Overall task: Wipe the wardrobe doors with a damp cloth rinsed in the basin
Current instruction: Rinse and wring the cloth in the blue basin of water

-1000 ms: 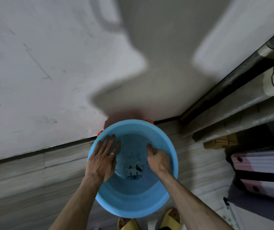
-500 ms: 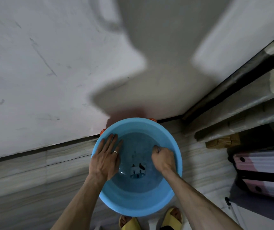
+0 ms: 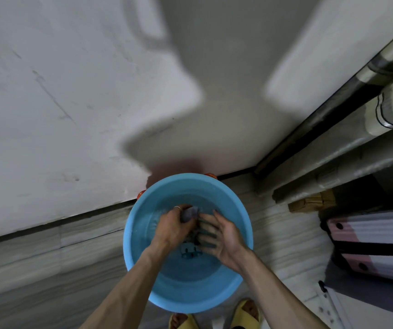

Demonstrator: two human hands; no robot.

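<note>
blue basin [image 3: 190,295] stands on the tiled floor [image 3: 48,257] against a white upright panel [image 3: 60,91]; whether this is a wall or a wardrobe door cannot be told. water is in the basin and both hands are inside it. left hand [image 3: 173,227]: grip closed around a bunched grey cloth [image 3: 190,214], held towards the far side of the basin; ring on one finger. right hand [image 3: 222,239]: grip open, fingers spread and partly under water, just beside the cloth; contact not confirmed. orange item [image 3: 211,175] shows behind the far rim. yellow slippers [image 3: 247,312] at the near rim. pink and white case [image 3: 369,233] to the right.
</note>
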